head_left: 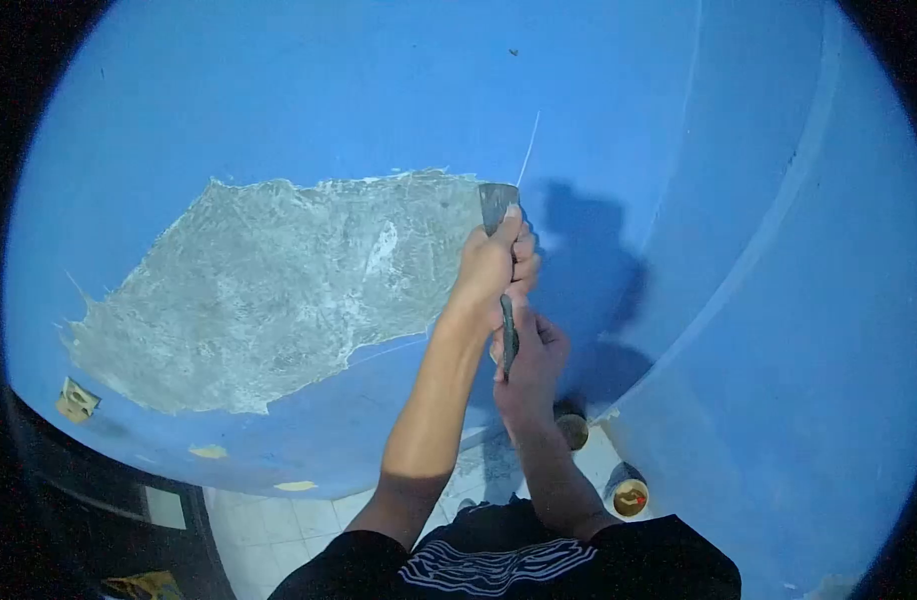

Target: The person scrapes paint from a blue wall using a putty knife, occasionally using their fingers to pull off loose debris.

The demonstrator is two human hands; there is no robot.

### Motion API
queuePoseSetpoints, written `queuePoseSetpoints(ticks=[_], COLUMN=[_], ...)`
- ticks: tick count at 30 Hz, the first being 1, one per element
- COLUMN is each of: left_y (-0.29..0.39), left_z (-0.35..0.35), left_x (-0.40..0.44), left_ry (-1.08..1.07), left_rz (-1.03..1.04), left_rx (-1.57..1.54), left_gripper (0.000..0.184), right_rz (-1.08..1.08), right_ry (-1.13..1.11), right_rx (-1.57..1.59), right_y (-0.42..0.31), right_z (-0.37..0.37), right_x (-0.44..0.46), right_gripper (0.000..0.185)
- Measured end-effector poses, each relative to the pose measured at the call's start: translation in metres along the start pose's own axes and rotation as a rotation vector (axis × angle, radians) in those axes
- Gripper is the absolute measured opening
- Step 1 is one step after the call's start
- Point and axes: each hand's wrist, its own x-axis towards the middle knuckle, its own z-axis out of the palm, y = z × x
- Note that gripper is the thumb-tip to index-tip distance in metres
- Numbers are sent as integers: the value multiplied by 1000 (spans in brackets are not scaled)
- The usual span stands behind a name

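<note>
My left hand (491,262) is closed around a putty knife, its thumb lying along the dark grey blade (496,203). The blade is at the wall, at the right end of a rough grey patch (289,270) with ragged edges. Just below, my right hand (537,355) is closed on a dark, narrow handle (510,338). I cannot tell whether this handle belongs to the same knife or to a second tool. A thin white line (529,150) runs up the blue wall (309,90) from the blade.
A wall socket (77,400) sits at lower left, above a dark piece of furniture (89,500). On the white tiled floor (279,520) stand a dark round container (572,430) and a pot (631,498) with something red inside. A wall corner curves down on the right.
</note>
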Motion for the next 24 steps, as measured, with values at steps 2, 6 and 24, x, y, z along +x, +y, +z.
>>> queuePoseSetpoints(ticks=[2, 6, 24], left_y=[1, 0, -2], left_z=[0, 1, 18], left_x=[-2, 1, 12], left_ry=[14, 12, 40], left_rz=[-17, -57, 30], left_rx=[-43, -94, 25], left_gripper=[30, 30, 30], right_rz=[-13, 36, -36], right_ry=[13, 23, 22], right_rx=[-16, 13, 34], right_y=[1, -7, -16], right_z=[-1, -1, -3], right_x=[-2, 0, 11], right_gripper=[35, 35, 29])
